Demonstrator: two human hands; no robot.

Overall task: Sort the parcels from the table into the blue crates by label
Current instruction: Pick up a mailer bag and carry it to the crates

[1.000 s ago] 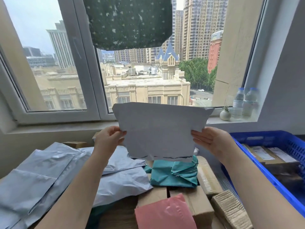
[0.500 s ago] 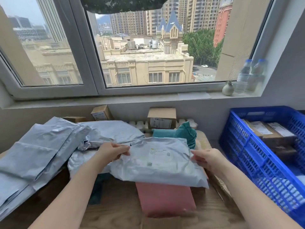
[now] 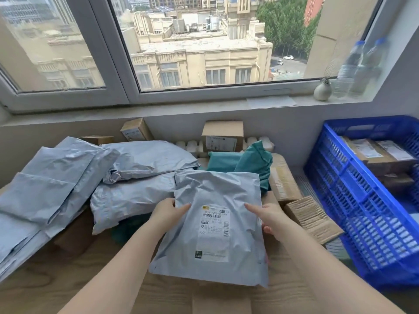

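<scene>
Table [image 3: 68,279] by window: left hand [image 3: 169,211] and right hand [image 3: 267,215] pinch mailer [image 3: 215,223] edges, label [image 3: 214,232] face-up to read; crate [image 3: 353,200] right of grip.

Wooden table [image 3: 68,279] — grey mailers [image 3: 52,177], cardboard boxes [image 3: 314,215], teal bags [image 3: 254,162].

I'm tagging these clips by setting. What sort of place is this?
Probably a makeshift parcel-sorting corner in an upper-floor room, not a warehouse: grey mailers and cardboard boxes piled on a wooden table, a blue crate beside it, rooftops outside the window.
</scene>
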